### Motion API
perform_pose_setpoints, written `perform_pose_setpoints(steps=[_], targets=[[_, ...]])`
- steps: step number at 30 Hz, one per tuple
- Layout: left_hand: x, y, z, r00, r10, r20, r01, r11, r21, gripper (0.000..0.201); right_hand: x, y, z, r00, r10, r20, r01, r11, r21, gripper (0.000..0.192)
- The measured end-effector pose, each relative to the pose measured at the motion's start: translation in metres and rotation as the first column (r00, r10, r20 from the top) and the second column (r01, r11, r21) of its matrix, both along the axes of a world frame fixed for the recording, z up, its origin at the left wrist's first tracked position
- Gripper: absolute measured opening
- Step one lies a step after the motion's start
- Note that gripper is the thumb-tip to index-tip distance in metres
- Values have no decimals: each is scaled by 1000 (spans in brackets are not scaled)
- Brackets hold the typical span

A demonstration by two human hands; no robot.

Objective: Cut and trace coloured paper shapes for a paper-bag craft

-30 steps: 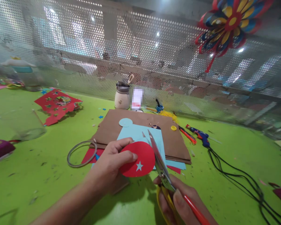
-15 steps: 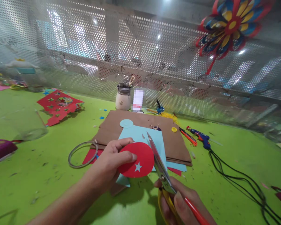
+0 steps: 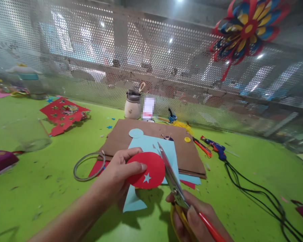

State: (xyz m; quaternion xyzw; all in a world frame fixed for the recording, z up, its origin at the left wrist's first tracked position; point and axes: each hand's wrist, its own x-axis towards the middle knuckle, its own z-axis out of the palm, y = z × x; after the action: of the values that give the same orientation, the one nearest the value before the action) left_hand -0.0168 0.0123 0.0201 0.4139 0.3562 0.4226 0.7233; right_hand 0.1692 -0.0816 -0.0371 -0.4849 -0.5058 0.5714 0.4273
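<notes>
My left hand [image 3: 123,169] pinches a red paper disc [image 3: 155,168], thumb on top and fingers hidden underneath. A small star on the disc shows pale blue. Below the disc hangs a curved piece of light blue paper [image 3: 133,203]; how it joins the disc is hidden. In my right hand [image 3: 197,211] are scissors [image 3: 173,178] with yellow and red handles, their blades pointing up and away along the disc's right edge. Behind the disc, a light blue sheet [image 3: 151,143] lies on stacked brown cardboard [image 3: 189,154].
A blue glue gun [image 3: 218,149] with a black cord and an orange cutter [image 3: 203,148] lie to the right. A wire ring [image 3: 78,169], a clear cup [image 3: 27,136] and red paper with star holes [image 3: 63,116] are leftward. A jar [image 3: 132,107] stands behind.
The red disc has shifted slightly up and left. More of the light blue paper below it now shows, hanging lower and further right. The scissors have barely moved.
</notes>
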Motion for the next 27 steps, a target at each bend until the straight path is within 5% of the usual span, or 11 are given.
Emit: perform_pose_setpoints(steps=[14,27], targets=[[0,1,0,999,-39,14,39,999,-11,15,6,8,-20,997,70,-26,-71,996,-50,69],[-5,0,-5,996,-18,-87,21,999,37,15,0,1,0,999,24,26,-24,1000,-1,71]])
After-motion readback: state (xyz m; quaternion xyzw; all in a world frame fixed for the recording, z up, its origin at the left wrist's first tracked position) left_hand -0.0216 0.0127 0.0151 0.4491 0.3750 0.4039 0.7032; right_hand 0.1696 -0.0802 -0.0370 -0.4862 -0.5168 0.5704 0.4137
